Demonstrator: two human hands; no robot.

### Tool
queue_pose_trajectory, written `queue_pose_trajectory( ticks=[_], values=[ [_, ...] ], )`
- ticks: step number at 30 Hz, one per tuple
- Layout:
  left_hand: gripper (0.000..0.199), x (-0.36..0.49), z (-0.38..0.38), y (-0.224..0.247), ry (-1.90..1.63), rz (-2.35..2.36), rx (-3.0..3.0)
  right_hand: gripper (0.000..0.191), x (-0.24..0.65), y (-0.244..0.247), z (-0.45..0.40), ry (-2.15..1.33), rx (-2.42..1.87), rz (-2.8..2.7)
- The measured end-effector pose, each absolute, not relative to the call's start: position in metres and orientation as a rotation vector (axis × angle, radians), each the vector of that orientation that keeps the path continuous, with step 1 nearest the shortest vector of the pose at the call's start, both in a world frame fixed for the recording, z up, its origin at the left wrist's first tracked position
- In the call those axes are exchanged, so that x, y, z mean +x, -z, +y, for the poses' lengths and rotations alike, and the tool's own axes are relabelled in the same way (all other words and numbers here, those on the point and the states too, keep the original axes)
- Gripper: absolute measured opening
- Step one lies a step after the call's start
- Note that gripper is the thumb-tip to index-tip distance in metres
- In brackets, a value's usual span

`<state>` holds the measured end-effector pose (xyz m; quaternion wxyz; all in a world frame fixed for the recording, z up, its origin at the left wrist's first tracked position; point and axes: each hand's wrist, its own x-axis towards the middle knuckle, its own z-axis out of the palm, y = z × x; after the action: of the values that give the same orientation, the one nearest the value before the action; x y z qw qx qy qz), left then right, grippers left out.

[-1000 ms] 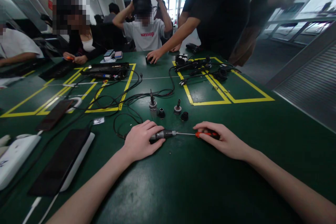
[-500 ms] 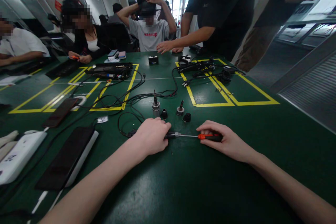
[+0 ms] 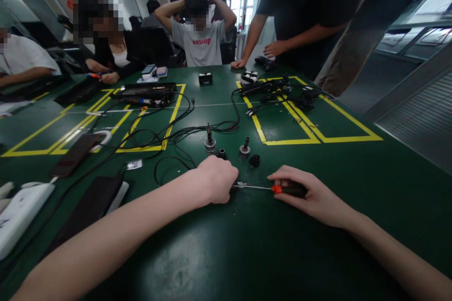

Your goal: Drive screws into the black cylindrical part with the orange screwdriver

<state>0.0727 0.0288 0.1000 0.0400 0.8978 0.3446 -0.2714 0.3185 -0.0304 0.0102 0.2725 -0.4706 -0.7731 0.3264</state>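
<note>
My left hand (image 3: 217, 181) is closed around a corded black tool, which it mostly hides; a small metal end (image 3: 242, 185) shows past the fingers. Between the thumb and fingers of my right hand (image 3: 310, 190) is a screwdriver (image 3: 296, 190) with a red and black handle. Its thin shaft points left and reaches the metal end; whether the tip engages a screw cannot be seen. Just beyond the hands stand two metal parts with upright stems, one taller (image 3: 210, 144) and one shorter (image 3: 245, 150). A small black collar (image 3: 221, 153) and a black cap (image 3: 254, 160) lie close to them.
Black cables (image 3: 197, 128) run across the green table (image 3: 226, 254). To the left lie phones (image 3: 74, 155) and a white power strip (image 3: 26, 214). Yellow tape (image 3: 291, 142) marks areas holding black devices. Several people sit or stand around the far side.
My left hand has shifted slightly right and rolled over, covering more of the black tool. The screwdriver has moved a little right and down. Across the table, a standing person's outstretched hand has drawn back.
</note>
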Motion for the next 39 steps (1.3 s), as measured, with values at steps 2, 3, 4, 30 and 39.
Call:
queue_pose_trajectory(
  ticks=[2, 3, 4, 30, 39],
  values=[
    [0.034, 0.075, 0.031, -0.100, 0.849, 1.008, 2.754, 0.035, 0.320, -0.006, -0.031, -0.865, -1.276, -2.073],
    [0.035, 0.076, 0.032, -0.100, 0.863, 0.985, 2.752, 0.038, 0.321, -0.003, -0.032, -0.853, -1.281, -2.062],
    [0.035, 0.076, 0.033, -0.101, 0.877, 0.959, 2.751, 0.041, 0.323, 0.000, -0.033, -0.855, -1.306, -2.060],
    [0.022, 0.099, 0.052, -0.108, 0.998, 0.915, 2.600, 0.034, 0.328, -0.004, -0.034, -0.860, -1.317, -2.051],
    [0.042, 0.093, 0.046, -0.090, 0.821, 1.138, 2.606, 0.037, 0.323, 0.007, -0.035, -0.791, -1.304, -2.093]
  ],
)
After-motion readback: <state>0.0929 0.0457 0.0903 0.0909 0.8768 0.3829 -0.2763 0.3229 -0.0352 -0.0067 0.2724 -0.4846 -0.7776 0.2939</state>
